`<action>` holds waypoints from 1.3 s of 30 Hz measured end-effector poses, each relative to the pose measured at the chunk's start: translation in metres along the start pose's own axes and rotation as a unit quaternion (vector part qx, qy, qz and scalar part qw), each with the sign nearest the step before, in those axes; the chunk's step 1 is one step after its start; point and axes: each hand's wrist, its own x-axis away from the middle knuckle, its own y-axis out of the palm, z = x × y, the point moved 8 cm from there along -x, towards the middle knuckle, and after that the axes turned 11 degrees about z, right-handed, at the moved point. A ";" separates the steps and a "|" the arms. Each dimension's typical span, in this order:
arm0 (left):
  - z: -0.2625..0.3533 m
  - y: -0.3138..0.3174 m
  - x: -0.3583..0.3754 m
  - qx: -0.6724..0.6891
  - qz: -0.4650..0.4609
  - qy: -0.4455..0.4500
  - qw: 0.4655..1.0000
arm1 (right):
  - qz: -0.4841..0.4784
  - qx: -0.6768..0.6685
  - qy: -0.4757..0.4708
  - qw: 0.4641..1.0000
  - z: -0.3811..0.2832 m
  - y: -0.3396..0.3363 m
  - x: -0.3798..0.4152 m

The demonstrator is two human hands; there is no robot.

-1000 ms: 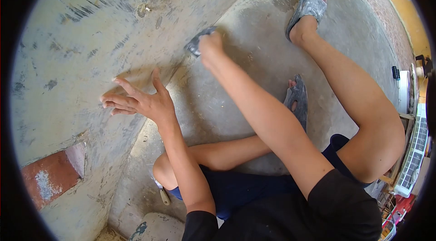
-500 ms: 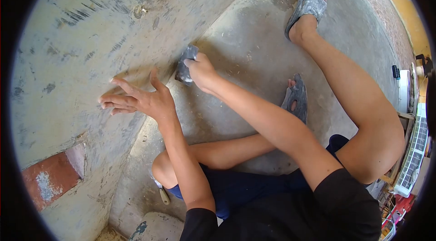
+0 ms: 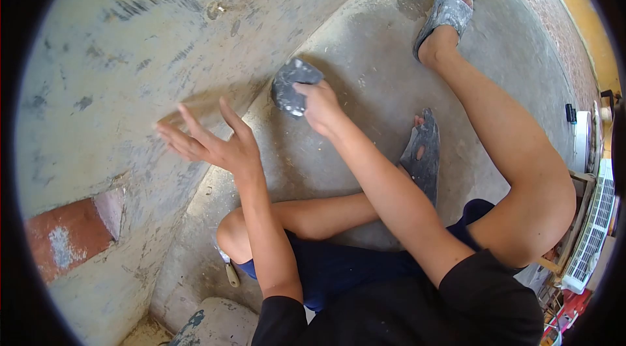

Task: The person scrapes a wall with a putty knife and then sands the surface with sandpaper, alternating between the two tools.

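Note:
My right hand (image 3: 321,106) grips a dark grey sheet of sandpaper (image 3: 290,88), dusted with white, thumb on its upper face. The sheet is bent and held near the foot of the pale, scuffed wall (image 3: 130,98), over the grey concrete floor (image 3: 365,53). My left hand (image 3: 225,147) is raised with its fingers spread and nothing in them. Its fingertips are close to the wall surface and cast a shadow there.
A scraper handle (image 3: 232,274) lies beside my bent knee. Near it stands a paint-marked pale container (image 3: 218,326). Red recesses (image 3: 72,238) are set in the wall. My feet wear dusty grey slippers (image 3: 450,10). At far right stands a white grille panel (image 3: 590,229) among clutter.
My right hand has drawn the sandpaper slightly right and away from the wall, turning its flat face into view. My left hand has shifted a little right, its fingers still spread.

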 end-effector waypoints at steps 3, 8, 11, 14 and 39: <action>0.012 -0.008 0.018 0.074 -0.029 0.013 0.997 | -0.050 -0.154 0.082 0.983 -0.001 -0.022 0.004; 0.017 0.027 0.060 0.156 -0.239 -0.214 0.934 | -0.189 -0.158 0.174 0.954 0.000 -0.021 0.033; -0.012 0.054 0.124 0.261 -0.341 -0.500 0.752 | -0.183 -0.184 0.197 0.946 0.007 -0.029 0.038; -0.007 0.065 0.146 0.362 -0.453 -0.559 0.593 | -0.220 -0.155 0.196 0.943 0.001 -0.036 0.050; -0.034 0.045 0.135 0.228 -0.629 -0.444 0.596 | -0.175 0.049 0.110 0.977 0.004 -0.034 0.046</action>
